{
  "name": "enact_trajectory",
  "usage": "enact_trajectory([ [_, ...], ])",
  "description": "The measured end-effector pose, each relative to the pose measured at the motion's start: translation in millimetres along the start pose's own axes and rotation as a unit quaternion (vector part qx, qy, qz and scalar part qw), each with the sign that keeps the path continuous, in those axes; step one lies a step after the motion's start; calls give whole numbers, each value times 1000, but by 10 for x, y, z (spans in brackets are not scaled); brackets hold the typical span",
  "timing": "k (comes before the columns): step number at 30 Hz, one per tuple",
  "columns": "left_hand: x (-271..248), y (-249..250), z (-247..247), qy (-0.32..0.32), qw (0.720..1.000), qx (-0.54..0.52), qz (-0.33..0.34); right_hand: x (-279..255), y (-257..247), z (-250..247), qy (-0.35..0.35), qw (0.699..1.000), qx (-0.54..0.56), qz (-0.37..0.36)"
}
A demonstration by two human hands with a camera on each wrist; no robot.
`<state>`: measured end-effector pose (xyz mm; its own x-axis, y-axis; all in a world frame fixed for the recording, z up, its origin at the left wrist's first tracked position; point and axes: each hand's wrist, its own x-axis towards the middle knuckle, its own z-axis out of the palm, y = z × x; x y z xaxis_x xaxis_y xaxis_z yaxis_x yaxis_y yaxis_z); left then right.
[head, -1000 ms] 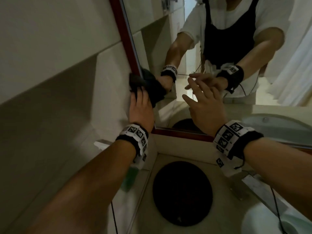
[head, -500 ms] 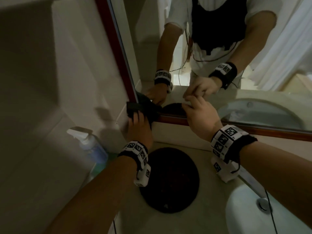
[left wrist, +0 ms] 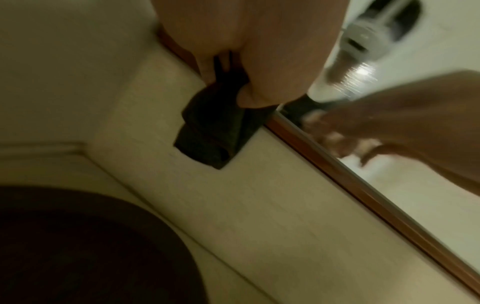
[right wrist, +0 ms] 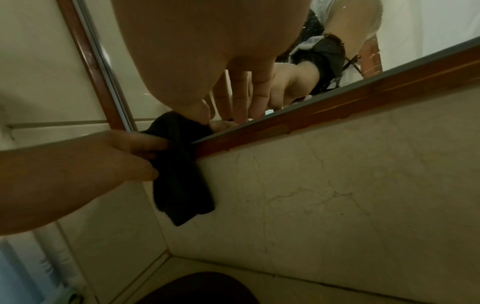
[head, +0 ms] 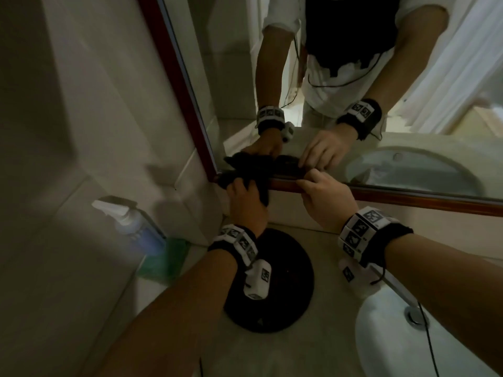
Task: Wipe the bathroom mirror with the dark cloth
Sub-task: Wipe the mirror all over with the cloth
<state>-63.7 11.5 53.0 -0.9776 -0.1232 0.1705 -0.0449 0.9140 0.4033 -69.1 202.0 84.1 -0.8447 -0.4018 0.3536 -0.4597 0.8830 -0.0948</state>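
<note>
The mirror (head: 231,77) has a red-brown frame (right wrist: 337,100) and hangs above the counter. My left hand (head: 242,186) grips the dark cloth (head: 236,172) and presses it on the mirror's bottom left corner, over the frame. In the left wrist view the cloth (left wrist: 213,131) hangs down below my fingers onto the wall tile. The right wrist view shows my left hand (right wrist: 145,148) curled round the cloth (right wrist: 182,176). My right hand (head: 310,178) holds nothing; its straight fingers (right wrist: 241,107) touch the glass just above the bottom frame, beside the cloth.
A spray bottle (head: 130,224) stands against the left wall beside something green (head: 163,257). A round dark mat (head: 285,281) lies on the counter under my wrists. The white basin (head: 386,344) with its drain (head: 415,315) is at the lower right.
My left hand has slid the cloth down the mirror's left edge to the bottom corner. My right hand has dropped to the bottom frame. The head view has tilted down.
</note>
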Motion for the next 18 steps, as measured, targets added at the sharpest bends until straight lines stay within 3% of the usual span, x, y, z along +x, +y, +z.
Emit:
enact_trajectory([
  [3,-192,452,127,-38,997,5,67,-129,73,-34,-39,999,-5,25],
  [6,-287,816,244,-55,995,4,80,-269,174,-83,-52,995,16,80],
  [10,-301,901,256,-67,992,9,108,-412,333,-114,-131,973,33,189],
  [14,-280,886,185,-94,988,19,124,-427,328,-26,-177,923,188,285],
  [18,-245,797,141,-125,981,12,145,-318,145,41,-105,844,365,380],
])
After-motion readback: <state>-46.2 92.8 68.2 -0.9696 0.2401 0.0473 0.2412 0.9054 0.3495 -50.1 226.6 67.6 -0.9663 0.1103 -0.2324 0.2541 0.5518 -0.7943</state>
